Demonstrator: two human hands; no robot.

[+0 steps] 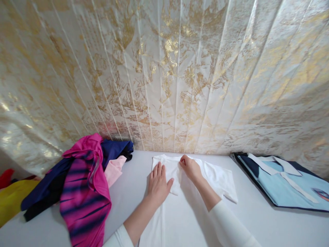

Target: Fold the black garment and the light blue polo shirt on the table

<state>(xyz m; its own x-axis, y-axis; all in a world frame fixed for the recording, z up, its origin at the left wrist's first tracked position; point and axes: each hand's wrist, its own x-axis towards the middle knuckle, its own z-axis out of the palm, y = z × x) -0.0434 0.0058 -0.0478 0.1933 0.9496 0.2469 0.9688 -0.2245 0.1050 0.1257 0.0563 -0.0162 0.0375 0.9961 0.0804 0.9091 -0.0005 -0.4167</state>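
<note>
A white short-sleeved shirt lies spread on the white table, running toward me, with its left part folded inward. On that folded part my left hand rests flat, fingers stretched out toward the far edge. Just right of it, my right hand has its fingers closed in a pinch on the shirt's fabric near the collar area. The shirt's right sleeve extends out to the right. Both forearms cover part of the shirt.
Loose clothes are heaped on the left: a pink and navy striped garment, a light pink cloth and a yellow garment. Folded light-blue polo shirts lie stacked on the right. A gold-patterned curtain hangs behind the table.
</note>
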